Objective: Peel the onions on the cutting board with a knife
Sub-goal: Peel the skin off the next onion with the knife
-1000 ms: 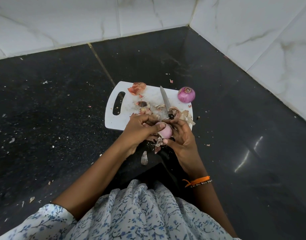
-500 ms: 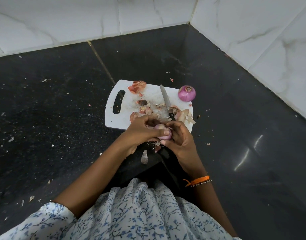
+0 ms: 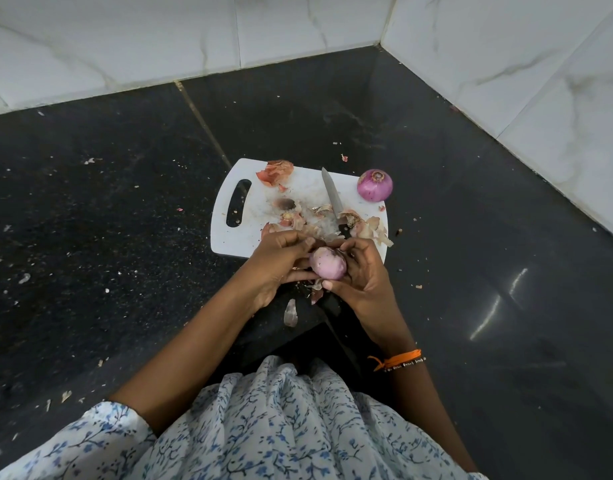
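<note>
Now, pale onion [image 3: 327, 267] clamped between left hand [image 3: 277, 263] fingers, right hand [image 3: 362, 275] fingers.

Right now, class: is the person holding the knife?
No. The knife lies on the cutting board, while both the left hand and the right hand grip an onion.

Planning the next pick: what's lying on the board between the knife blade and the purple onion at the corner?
Head view: bare white cutting board separates the knife blade from the purple onion; onion skins pile nearer the handle.
</note>
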`<state>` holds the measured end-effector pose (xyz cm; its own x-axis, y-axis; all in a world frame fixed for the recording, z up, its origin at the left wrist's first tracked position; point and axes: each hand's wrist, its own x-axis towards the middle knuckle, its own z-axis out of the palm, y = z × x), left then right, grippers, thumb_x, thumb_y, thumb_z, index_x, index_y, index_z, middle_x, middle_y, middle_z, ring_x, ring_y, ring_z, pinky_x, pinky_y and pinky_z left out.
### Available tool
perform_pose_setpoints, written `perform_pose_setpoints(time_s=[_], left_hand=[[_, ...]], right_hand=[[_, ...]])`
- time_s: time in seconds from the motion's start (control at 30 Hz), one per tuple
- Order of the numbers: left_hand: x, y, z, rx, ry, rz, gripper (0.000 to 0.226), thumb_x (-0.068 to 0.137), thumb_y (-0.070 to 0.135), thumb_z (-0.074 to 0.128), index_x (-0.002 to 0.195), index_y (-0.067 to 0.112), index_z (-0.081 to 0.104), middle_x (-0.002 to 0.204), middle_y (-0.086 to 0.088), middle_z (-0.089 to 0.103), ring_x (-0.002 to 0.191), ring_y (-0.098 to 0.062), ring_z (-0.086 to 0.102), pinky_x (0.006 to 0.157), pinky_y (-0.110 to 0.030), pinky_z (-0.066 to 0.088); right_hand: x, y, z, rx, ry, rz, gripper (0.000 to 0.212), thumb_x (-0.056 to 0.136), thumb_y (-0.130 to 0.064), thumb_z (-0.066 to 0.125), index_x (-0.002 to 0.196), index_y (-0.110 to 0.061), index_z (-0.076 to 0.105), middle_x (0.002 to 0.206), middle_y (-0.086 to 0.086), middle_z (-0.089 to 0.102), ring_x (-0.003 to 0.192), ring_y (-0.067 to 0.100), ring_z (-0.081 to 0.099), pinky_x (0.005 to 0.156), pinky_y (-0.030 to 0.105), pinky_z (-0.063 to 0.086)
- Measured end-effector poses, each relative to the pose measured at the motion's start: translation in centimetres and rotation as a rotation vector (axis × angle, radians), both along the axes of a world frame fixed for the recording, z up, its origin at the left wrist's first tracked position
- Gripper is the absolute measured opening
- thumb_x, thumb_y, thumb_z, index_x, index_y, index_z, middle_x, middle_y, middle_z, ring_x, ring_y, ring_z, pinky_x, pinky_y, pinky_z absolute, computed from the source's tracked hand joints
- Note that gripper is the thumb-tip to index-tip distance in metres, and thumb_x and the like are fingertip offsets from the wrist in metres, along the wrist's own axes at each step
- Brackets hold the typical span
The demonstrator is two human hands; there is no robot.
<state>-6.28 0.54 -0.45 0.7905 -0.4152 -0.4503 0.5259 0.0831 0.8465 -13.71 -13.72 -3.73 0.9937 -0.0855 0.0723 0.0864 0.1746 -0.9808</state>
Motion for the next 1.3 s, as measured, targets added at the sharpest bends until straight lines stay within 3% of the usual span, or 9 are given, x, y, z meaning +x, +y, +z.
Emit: perform_pose_setpoints(time_s=[0.13, 0.23, 0.33, 0.63, 0.8, 0.87, 0.97, 1.13, 1.3], left_hand=[[-0.28, -0.12, 0.16, 0.065, -0.004, -0.101, 0.035, 0.081, 0.027, 0.069, 0.108, 0.006, 0.062, 0.102, -0.010, 0.069, 0.085, -0.018, 0.071, 0.066, -0.030, 0.059], [-0.54, -0.19, 0.08, 0.102, -0.037, -0.038, 0.024, 0.076, 0.015, 0.075, 0.095, 0.007, 0.062, 0.092, -0.010, 0.067, 0.078, -0.018, 0.071, 0.061, -0.029, 0.059], [-0.63, -0.25, 0.05, 0.067, -0.045, 0.030, 0.015, 0.077, 0.006, 0.073, 0.087, 0.008, 0.062, 0.087, -0.009, 0.066, 0.076, -0.018, 0.069, 0.059, -0.028, 0.059], [-0.32, -0.35, -0.38, 0.001, -0.071, 0.127, 0.014, 0.085, 0.003, 0.063, 0.073, 0.008, 0.065, 0.080, -0.007, 0.068, 0.071, -0.018, 0.068, 0.053, -0.029, 0.059], [-0.20, -0.37, -0.59, -0.036, -0.015, 0.106, 0.018, 0.093, 0.017, 0.056, 0.081, 0.011, 0.068, 0.085, -0.008, 0.072, 0.074, -0.017, 0.071, 0.060, -0.030, 0.060], [-0.35, -0.38, -0.45, -0.020, -0.040, 0.036, 0.009, 0.083, 0.021, 0.067, 0.089, 0.014, 0.068, 0.092, -0.006, 0.071, 0.080, -0.015, 0.071, 0.064, -0.027, 0.058], [-0.49, -0.56, -0.69, 0.106, -0.166, -0.020, 0.033, 0.069, 0.012, 0.080, 0.099, 0.012, 0.068, 0.096, -0.006, 0.069, 0.088, -0.017, 0.069, 0.075, -0.029, 0.059], [-0.28, -0.45, -0.39, 0.063, -0.083, 0.074, 0.008, 0.080, 0.005, 0.069, 0.087, 0.009, 0.070, 0.086, -0.008, 0.070, 0.081, -0.020, 0.068, 0.067, -0.032, 0.060], [-0.13, -0.30, -0.49, 0.067, -0.050, 0.098, 0.014, 0.091, 0.007, 0.057, 0.086, 0.010, 0.070, 0.088, -0.007, 0.069, 0.080, -0.018, 0.068, 0.063, -0.032, 0.060]], right_hand=[[-0.04, 0.17, 0.24, -0.016, -0.008, 0.023, 0.051, 0.074, 0.024, 0.059, 0.109, -0.009, 0.044, 0.112, 0.007, 0.058, 0.110, 0.019, 0.058, 0.086, 0.028, 0.053], [0.00, 0.37, 0.37, -0.037, 0.009, 0.040, 0.051, 0.074, 0.028, 0.057, 0.108, -0.007, 0.043, 0.107, -0.003, 0.062, 0.106, 0.014, 0.061, 0.076, 0.024, 0.055], [0.19, 0.44, 0.60, -0.087, 0.037, 0.033, 0.054, 0.074, 0.023, 0.062, 0.110, -0.015, 0.047, 0.112, 0.003, 0.059, 0.106, 0.014, 0.061, 0.076, 0.024, 0.055], [0.20, 0.62, 0.28, -0.069, 0.104, -0.019, 0.055, 0.075, 0.019, 0.063, 0.115, -0.015, 0.048, 0.103, -0.009, 0.067, 0.100, 0.012, 0.065, 0.073, 0.021, 0.054], [0.11, 0.57, 0.40, -0.078, 0.095, -0.051, 0.054, 0.074, 0.016, 0.065, 0.115, -0.016, 0.049, 0.109, -0.004, 0.066, 0.104, 0.015, 0.065, 0.083, 0.023, 0.052], [0.13, 0.67, 0.48, -0.091, 0.096, -0.054, 0.054, 0.075, 0.018, 0.064, 0.116, -0.014, 0.048, 0.106, -0.007, 0.068, 0.100, 0.013, 0.066, 0.075, 0.020, 0.054], [0.11, 0.92, 0.51, -0.114, 0.096, -0.044, 0.052, 0.077, 0.017, 0.063, 0.116, -0.013, 0.048, 0.105, -0.004, 0.069, 0.097, 0.013, 0.067, 0.069, 0.019, 0.054], [0.20, 0.97, 0.33, -0.133, 0.120, -0.037, 0.055, 0.076, 0.021, 0.061, 0.117, -0.014, 0.047, 0.115, 0.014, 0.061, 0.104, 0.022, 0.065, 0.072, 0.023, 0.055], [0.22, 0.95, 0.14, -0.128, 0.122, -0.026, 0.055, 0.076, 0.021, 0.061, 0.115, -0.015, 0.047, 0.118, 0.017, 0.059, 0.105, 0.021, 0.065, 0.077, 0.024, 0.054]])
